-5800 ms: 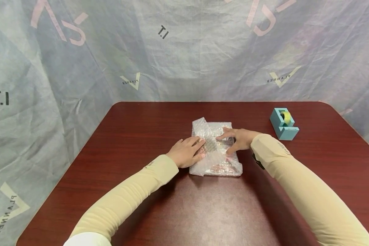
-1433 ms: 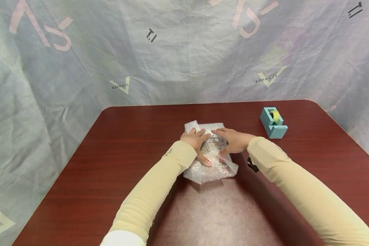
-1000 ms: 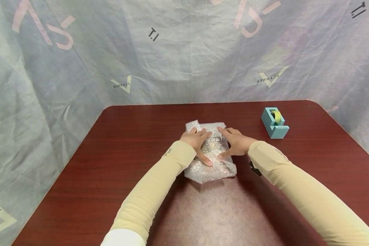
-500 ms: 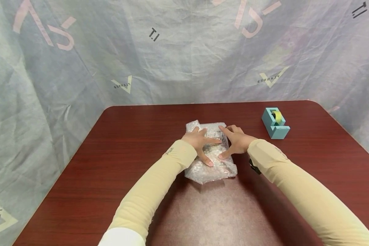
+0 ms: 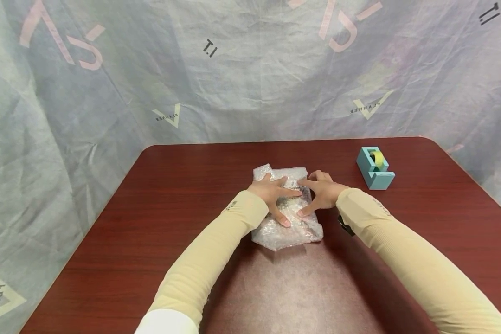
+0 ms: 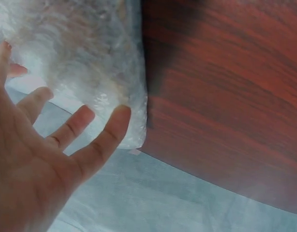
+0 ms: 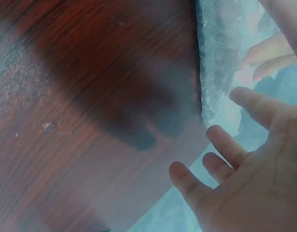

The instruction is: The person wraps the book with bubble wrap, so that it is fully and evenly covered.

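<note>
A flat package in clear bubble wrap [image 5: 281, 236] lies on the table, with silvery and printed patches showing through. My left hand [image 5: 271, 191] rests on its left half, fingers and thumb spread wide. In the left wrist view the fingers [image 6: 117, 123] are relaxed over the wrap [image 6: 76, 58]. My right hand [image 5: 324, 192] is at the package's right edge: thumb and index finger reach onto the top, while the other fingers hang loosely beyond the side. The right wrist view shows these fingers [image 7: 187, 181] apart and holding nothing, beside the package's side [image 7: 218, 58].
On the back right of the dark red table [image 5: 183, 185] stands a light blue tape dispenser [image 5: 375, 178] with a yellow roll. A printed grey cloth [image 5: 234, 83] hangs behind the table and along its sides.
Compared with the earliest frame, my left hand sits farther up the package and the wrap lies differently. Its index finger has swung right across the top. My right hand has shifted to the right edge.
</note>
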`<control>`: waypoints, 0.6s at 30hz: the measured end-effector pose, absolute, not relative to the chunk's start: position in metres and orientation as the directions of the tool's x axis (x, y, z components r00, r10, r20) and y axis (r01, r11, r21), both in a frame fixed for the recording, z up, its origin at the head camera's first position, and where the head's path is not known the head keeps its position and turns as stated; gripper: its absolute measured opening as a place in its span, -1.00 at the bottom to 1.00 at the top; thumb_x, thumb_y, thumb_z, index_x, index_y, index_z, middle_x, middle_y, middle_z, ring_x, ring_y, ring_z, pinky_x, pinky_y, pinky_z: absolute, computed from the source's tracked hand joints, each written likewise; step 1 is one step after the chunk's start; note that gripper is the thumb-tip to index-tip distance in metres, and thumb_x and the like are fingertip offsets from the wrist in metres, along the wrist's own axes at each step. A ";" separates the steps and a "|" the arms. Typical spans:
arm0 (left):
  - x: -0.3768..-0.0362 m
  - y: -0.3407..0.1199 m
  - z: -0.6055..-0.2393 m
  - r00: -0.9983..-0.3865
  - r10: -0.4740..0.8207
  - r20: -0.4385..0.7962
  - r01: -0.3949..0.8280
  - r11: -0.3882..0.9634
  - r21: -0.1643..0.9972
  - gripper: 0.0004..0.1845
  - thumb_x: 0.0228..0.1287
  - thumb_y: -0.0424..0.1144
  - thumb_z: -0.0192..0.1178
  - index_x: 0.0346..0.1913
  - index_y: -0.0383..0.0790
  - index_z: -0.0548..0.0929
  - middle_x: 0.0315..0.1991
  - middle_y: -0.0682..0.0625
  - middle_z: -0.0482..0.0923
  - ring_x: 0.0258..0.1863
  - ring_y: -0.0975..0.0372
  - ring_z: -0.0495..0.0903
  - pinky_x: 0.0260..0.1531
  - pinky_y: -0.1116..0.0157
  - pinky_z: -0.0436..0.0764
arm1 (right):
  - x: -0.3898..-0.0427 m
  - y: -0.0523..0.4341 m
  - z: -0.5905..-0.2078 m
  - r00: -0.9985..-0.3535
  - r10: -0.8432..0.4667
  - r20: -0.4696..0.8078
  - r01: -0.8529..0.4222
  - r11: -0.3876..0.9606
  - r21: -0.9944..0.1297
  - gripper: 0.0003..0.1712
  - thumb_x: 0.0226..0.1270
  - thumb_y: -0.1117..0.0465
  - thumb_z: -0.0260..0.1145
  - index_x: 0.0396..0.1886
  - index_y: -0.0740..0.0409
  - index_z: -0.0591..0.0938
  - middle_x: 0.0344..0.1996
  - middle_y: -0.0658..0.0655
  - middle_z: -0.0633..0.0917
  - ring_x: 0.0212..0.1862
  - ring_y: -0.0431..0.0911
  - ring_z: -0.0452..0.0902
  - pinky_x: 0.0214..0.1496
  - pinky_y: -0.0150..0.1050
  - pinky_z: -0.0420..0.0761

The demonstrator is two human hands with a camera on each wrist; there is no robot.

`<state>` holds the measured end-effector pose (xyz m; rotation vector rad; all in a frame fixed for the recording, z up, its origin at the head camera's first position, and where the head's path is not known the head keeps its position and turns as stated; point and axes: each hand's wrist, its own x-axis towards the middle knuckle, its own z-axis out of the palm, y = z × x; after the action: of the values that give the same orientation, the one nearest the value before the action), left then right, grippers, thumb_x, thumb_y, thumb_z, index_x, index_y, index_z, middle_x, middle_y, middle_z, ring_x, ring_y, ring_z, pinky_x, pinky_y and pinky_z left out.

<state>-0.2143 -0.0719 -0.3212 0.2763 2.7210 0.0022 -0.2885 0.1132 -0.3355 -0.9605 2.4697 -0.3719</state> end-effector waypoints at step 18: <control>-0.219 -0.070 -0.322 -0.883 0.194 -0.428 0.159 0.980 0.118 0.03 0.02 0.29 0.47 0.57 0.43 0.19 0.66 -0.01 -0.19 0.59 -0.21 -0.28 0.45 -0.28 0.01 | -0.283 0.132 -0.322 -0.609 -0.781 -0.138 -0.695 0.610 -0.381 -0.28 0.45 0.09 0.36 0.49 0.24 0.39 0.42 0.45 0.34 0.45 0.37 0.19 0.37 0.33 0.31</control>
<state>-0.2188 -0.0695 -0.3218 0.2514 2.6748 0.1096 -0.2831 0.1321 -0.3216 -1.1999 2.5472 -0.4201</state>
